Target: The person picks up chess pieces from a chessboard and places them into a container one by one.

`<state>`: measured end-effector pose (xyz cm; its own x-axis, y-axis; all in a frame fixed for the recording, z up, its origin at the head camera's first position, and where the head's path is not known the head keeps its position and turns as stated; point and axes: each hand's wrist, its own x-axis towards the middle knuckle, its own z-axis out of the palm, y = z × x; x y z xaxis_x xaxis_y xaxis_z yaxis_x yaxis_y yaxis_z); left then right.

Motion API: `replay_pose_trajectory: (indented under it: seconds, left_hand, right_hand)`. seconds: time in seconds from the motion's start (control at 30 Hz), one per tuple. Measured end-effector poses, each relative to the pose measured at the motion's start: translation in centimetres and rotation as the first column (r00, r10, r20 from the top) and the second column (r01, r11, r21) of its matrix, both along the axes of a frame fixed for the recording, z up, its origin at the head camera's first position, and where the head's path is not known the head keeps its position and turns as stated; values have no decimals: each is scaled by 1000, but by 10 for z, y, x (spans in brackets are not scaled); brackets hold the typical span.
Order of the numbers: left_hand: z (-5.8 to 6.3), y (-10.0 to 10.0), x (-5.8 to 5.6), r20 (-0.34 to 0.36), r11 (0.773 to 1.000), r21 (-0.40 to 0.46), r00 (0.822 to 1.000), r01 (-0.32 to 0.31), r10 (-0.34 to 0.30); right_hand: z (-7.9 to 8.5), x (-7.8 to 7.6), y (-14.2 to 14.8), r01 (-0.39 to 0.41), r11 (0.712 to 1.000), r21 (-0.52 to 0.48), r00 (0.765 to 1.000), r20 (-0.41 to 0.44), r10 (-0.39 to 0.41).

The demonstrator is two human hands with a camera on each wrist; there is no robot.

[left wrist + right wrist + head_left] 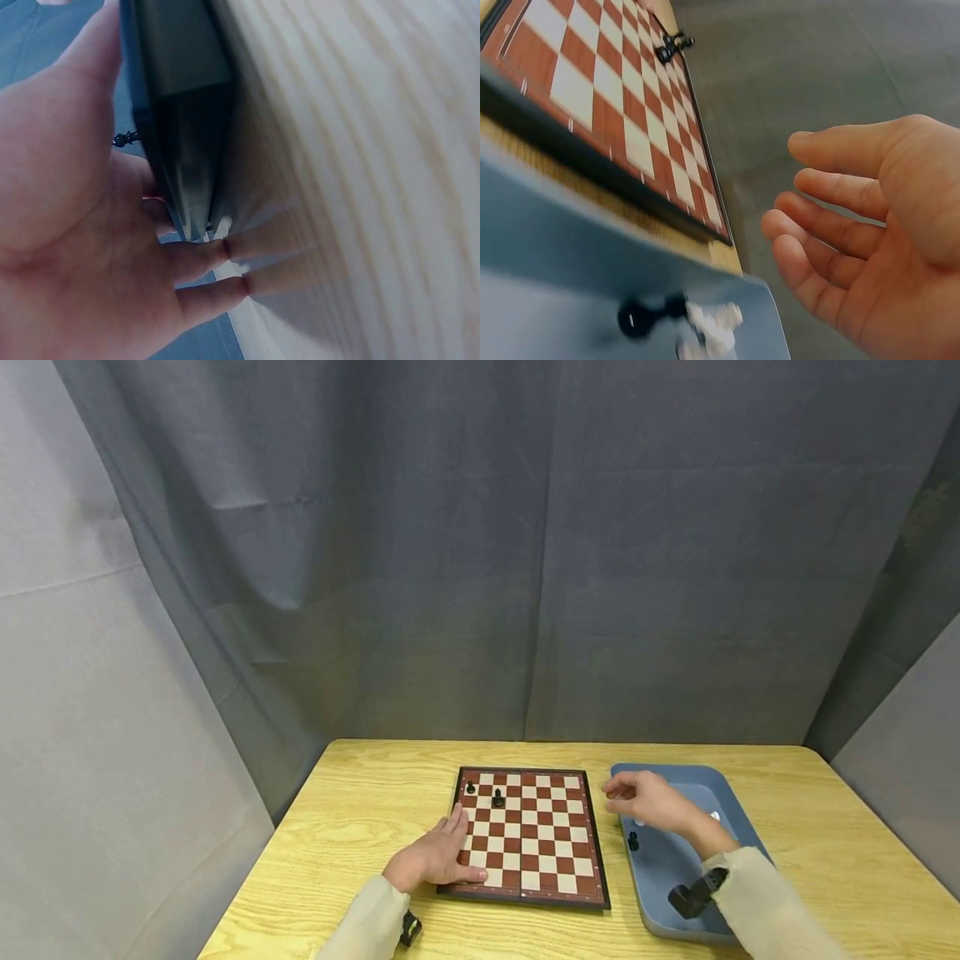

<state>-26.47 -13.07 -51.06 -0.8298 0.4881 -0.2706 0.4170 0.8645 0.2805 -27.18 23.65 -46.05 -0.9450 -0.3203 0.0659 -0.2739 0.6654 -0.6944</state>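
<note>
A red-and-cream chessboard (551, 835) lies on the table, with a small black chess piece (470, 787) near its far left corner and a taller black chess piece (498, 799) a little to the right. My left hand (438, 856) rests on the board's left edge, thumb on the squares; in the left wrist view two fingertips (214, 300) reach down to the tabletop. Above the left side of the blue tray (667, 885) hovers my right hand (656, 800). Its fingers (840, 225) are loosely bent, holding nothing in the right wrist view.
Inside the tray are a black chess piece (633, 842) by the left wall and white chess pieces (716, 330), partly hidden by my right hand in the head view. The tray stands just right of the board. A grey curtain (525, 568) hangs behind the wooden table (360, 793).
</note>
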Motion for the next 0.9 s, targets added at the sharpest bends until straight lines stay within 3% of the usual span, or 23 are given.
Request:
replay_pose_trajectory:
  seconds: [0.23,0.47,0.63,0.9]
  left_hand:
    - [2,0,1,1,1000,-4,1000,1,-1]
    - [3,1,4,-15,1000,-3,1000,-12,12]
    - [0,2,4,-20,1000,-4,1000,-17,17]
    - [0,4,3,-3,1000,-6,1000,-20,20]
  right_hand:
    - [-2,-9,-33,-56,998,-21,998,16,57]
    - [-11,-15,-64,-79,995,-59,995,51,82]
    - [-20,-19,-80,-98,990,-97,994,32,102]
    - [-34,-23,-104,-29,995,-100,999,36,32]
